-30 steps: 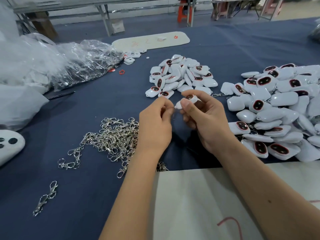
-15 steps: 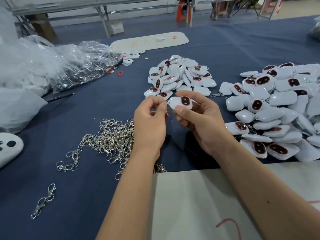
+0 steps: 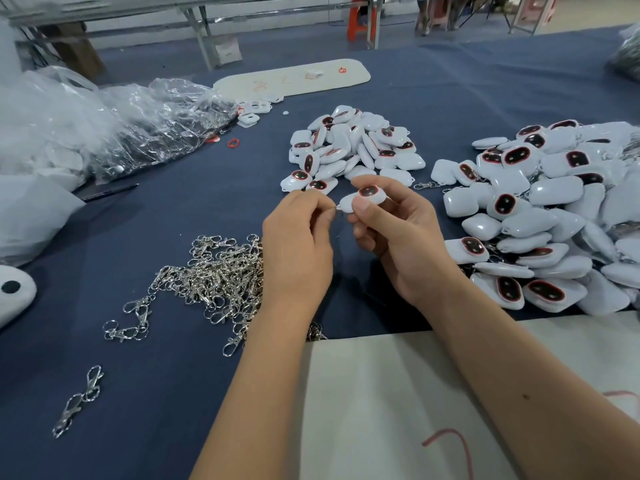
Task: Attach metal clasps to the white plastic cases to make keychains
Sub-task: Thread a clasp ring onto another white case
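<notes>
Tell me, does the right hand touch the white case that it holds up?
Touching. The head view shows the right hand pinching the white case, thumb on its near side.

Bare blue cloth (image 3: 214, 216) lies open left of the hands. Clasp heap (image 3: 221, 275) below, case piles (image 3: 349, 147) and (image 3: 554, 216) crowd ahead and right.

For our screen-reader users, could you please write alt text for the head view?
Two hands work above a blue table: the right hand holds a white case while the left hand pinches something small at its end. Loose metal clasps lie left, case piles beyond and right.
</notes>
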`<control>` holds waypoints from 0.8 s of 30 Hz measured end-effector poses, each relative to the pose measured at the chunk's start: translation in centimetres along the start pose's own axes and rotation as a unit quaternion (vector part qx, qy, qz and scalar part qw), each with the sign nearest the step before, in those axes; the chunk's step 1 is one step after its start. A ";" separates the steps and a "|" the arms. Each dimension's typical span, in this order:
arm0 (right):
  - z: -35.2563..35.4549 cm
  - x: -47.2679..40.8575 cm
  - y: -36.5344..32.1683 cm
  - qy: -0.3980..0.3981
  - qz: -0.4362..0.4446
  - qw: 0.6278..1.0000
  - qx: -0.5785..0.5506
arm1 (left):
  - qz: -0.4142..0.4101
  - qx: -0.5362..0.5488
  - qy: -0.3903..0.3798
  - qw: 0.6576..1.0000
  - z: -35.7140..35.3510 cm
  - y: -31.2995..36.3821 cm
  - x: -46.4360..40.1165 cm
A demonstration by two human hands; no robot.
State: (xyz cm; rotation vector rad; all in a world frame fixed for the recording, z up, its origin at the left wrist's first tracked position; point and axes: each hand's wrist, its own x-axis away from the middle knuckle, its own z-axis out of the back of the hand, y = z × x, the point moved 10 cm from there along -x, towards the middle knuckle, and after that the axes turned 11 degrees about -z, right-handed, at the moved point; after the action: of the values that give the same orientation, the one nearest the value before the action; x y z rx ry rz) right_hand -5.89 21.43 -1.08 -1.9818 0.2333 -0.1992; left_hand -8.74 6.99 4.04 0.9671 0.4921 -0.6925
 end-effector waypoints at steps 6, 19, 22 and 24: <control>1.8 -0.1 -0.2 0.090 0.016 0.996 0.007 | 0.066 0.051 0.002 0.996 -0.9 -1.4 0.3; 8.0 3.3 -2.7 0.421 0.138 0.895 0.048 | 0.115 0.041 -0.012 0.993 -1.1 -2.1 1.0; 6.9 3.0 -3.4 0.401 0.140 0.894 0.145 | 0.121 0.032 -0.012 0.992 -0.9 -2.2 1.1; 5.1 2.2 -3.5 0.357 0.123 0.887 0.268 | 0.125 0.014 -0.008 0.992 -0.7 -2.4 1.2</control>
State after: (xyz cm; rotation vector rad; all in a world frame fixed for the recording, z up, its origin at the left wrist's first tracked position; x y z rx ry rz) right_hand -2.32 26.73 0.10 -1.2428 0.8068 -0.7454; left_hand -9.68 6.30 1.59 1.0282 0.3392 -0.4818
